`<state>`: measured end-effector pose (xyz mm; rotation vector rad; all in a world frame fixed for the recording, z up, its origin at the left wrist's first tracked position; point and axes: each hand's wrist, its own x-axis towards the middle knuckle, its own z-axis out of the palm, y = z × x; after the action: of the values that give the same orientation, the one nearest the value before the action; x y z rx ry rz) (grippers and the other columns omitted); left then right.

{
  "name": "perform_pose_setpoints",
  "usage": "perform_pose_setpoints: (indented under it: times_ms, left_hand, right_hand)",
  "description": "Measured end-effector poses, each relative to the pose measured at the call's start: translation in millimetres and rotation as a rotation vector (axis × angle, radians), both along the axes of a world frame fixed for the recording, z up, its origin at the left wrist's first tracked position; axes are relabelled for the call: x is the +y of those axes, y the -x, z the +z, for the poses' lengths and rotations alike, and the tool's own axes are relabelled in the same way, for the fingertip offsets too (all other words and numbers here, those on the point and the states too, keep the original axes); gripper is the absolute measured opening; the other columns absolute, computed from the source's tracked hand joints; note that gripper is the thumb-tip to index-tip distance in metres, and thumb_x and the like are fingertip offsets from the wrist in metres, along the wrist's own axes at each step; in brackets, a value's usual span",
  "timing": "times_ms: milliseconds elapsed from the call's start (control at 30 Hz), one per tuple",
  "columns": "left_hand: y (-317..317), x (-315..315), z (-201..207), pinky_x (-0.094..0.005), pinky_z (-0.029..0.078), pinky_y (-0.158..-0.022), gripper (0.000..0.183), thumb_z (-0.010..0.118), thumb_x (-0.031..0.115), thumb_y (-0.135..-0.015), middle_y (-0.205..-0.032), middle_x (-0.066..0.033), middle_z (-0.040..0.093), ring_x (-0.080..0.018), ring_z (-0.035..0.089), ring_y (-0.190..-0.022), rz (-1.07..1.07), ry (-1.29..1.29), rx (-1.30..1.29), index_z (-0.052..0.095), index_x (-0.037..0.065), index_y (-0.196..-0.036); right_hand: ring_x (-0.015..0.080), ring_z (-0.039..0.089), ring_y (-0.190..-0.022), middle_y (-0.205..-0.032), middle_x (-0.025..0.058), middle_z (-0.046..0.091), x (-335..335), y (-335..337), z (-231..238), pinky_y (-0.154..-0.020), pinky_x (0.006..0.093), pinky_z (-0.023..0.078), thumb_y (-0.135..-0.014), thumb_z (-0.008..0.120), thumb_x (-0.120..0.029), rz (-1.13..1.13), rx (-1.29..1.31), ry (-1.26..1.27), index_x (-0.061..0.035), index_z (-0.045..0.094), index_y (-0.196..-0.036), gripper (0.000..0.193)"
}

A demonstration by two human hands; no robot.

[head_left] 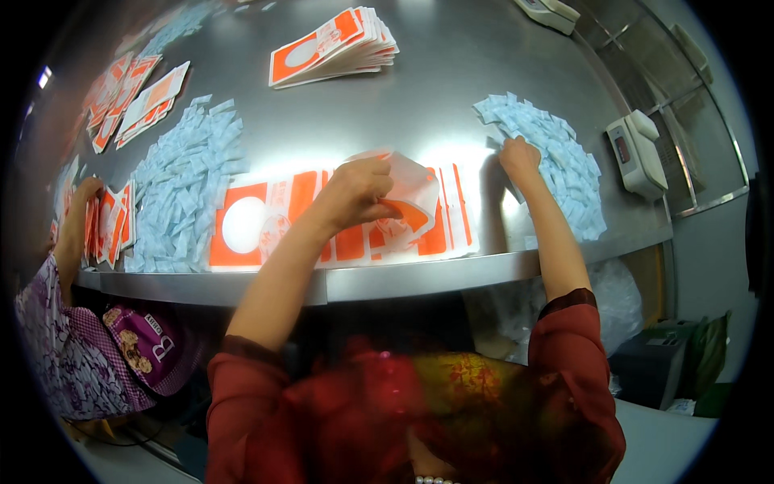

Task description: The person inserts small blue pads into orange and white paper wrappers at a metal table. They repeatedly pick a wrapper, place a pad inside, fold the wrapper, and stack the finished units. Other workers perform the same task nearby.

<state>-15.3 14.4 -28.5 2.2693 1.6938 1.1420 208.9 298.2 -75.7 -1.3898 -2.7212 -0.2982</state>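
My left hand [359, 192] pinches the upper edge of an orange-and-white flat pouch [415, 202], whose mouth gapes toward the right. Under it, a row of overlapping orange-and-white pouches [302, 194] lies along the table's near edge. My right hand [521, 157] is at the left side of a heap of small pale-blue sachets [564, 165], fingers closed and pointing down. Whatever its fingertips grip is hidden. Left of the pouch row spreads another heap of pale-blue sachets [181, 185].
A fanned stack of pouches [334, 48] lies on the metal table [451, 73] at the back. White scales [637, 153] stand at the right edge. At far left, another person's hand [87, 189] touches pouches [113, 222]; more pouches [153, 101] lie beyond.
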Motion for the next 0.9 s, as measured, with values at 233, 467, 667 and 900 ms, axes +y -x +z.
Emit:
perform_pose_setpoints:
  times_ms: [233, 467, 667, 900]
  left_hand:
    - [-1, 4, -2, -0.037, 0.037, -0.051, 0.05, 0.083, 0.021, -0.051, -0.065, -0.0076, 0.043, -0.0262, 0.045, -0.06, -0.025, -0.044, 0.006, 0.036, 0.004, -0.056]
    - [2, 3, -1, -0.0365, 0.038, -0.051, 0.048, 0.083, 0.022, -0.051, -0.066, -0.0074, 0.044, -0.026, 0.046, -0.06, -0.03, -0.029, -0.038, 0.039, 0.003, -0.057]
    - [-1, 2, 6, -0.0322, 0.044, -0.054, 0.043, 0.083, 0.028, -0.054, -0.083, -0.0051, 0.057, -0.0227, 0.053, -0.066, 0.034, 0.049, 0.067, 0.056, 0.006, -0.079]
    - [16, -4, 18, -0.0237, 0.048, -0.066, 0.06, 0.083, 0.027, -0.064, -0.107, -0.006, 0.06, -0.0112, 0.057, -0.071, 0.269, -0.148, -0.474, 0.057, 0.007, -0.114]
  right_hand:
    - [0.0107, 0.056, -0.065, -0.072, 0.0061, 0.063, -106, 13, 102, -0.057, 0.0255, 0.043, -0.083, 0.057, -0.021, 0.095, 1.019, 1.023, 0.0012, 0.064, -0.085, 0.024]
    - [0.0145, 0.058, -0.071, -0.083, 0.0087, 0.065, -151, 47, 89, -0.067, 0.0272, 0.047, -0.084, 0.06, -0.028, 0.282, 0.903, 0.927, 0.0027, 0.063, -0.101, 0.035]
    - [0.0131, 0.061, -0.072, -0.084, 0.0093, 0.063, -164, 40, 93, -0.06, 0.0238, 0.049, -0.084, 0.062, -0.023, 0.205, 0.608, 1.183, 0.0035, 0.048, -0.123, 0.05]
    - [0.0145, 0.06, -0.067, -0.09, 0.0113, 0.061, -154, 43, 57, -0.054, 0.0249, 0.051, -0.076, 0.046, 0.003, 0.005, 0.755, 1.49, 0.0027, 0.045, -0.126, 0.049]
